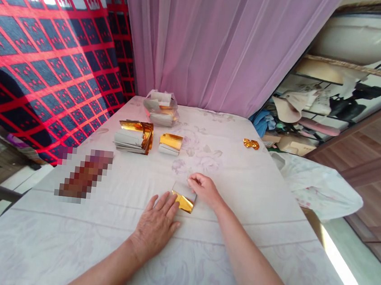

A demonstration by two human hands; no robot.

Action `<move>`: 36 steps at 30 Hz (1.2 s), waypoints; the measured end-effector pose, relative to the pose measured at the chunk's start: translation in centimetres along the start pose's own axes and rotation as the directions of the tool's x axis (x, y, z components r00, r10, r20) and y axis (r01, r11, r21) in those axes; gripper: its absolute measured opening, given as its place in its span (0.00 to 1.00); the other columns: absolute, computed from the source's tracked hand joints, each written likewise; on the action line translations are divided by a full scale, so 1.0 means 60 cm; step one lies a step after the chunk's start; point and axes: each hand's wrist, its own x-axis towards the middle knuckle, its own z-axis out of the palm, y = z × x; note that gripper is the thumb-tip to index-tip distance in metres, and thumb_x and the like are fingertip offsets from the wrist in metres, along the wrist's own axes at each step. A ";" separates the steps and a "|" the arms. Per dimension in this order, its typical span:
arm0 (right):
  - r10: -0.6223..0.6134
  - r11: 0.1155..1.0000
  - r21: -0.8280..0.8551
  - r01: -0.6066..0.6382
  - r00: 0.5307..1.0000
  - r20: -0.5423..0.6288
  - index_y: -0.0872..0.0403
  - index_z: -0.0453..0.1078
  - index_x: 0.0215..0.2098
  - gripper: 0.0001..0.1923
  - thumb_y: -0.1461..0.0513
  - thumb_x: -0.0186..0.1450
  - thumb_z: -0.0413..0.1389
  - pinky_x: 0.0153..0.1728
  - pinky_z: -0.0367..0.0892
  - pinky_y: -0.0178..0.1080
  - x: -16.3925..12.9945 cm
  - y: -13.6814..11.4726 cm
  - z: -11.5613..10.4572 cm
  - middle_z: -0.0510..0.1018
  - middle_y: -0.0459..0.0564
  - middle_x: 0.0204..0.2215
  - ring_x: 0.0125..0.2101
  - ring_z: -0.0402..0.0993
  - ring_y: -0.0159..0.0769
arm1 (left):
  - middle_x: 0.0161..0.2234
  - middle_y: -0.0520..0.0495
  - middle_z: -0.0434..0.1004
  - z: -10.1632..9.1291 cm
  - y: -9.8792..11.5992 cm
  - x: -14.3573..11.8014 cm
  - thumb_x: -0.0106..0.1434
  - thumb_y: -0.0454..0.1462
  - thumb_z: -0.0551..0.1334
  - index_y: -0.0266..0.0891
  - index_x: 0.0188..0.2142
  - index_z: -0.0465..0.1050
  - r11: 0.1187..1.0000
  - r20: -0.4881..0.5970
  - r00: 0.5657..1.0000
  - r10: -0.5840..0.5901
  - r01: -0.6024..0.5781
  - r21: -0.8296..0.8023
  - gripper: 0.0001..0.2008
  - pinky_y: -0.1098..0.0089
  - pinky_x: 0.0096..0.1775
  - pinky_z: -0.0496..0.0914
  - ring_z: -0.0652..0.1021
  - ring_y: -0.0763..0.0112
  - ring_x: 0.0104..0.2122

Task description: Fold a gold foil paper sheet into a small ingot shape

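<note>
A small sheet of gold foil paper (185, 202) lies in front of me, with a gold band along its near side and a grey face on its far side. Flat on the tablecloth, my left hand (157, 223) has its fingers spread, and its fingertips touch the sheet's left edge. At the far right corner of the sheet, my right hand (205, 190) is closed, thumb and fingers pinched at the paper; its other fingers are curled. Beyond them are a small stack of gold foil paper (170, 144) and a larger, thicker stack (133, 137).
A clear plastic bag (161, 107) of more paper stands at the table's far edge. A folded gold foil piece (251, 144) lies at the far right. To the left is a pixelated patch (85, 174). Shelves and a white plastic bag (322, 186) flank the table's right side.
</note>
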 end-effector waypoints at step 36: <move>-0.192 0.963 -0.252 0.091 0.891 -0.411 0.51 0.70 0.32 0.06 0.64 0.61 0.51 0.31 0.67 0.33 -0.049 0.060 -0.003 0.77 0.49 0.37 0.28 0.74 0.31 | 0.49 0.44 0.73 -0.007 -0.029 0.046 0.64 0.33 0.57 0.42 0.46 0.71 0.944 -0.046 0.993 -0.108 0.088 -0.317 0.12 0.50 0.53 0.63 0.71 0.57 0.49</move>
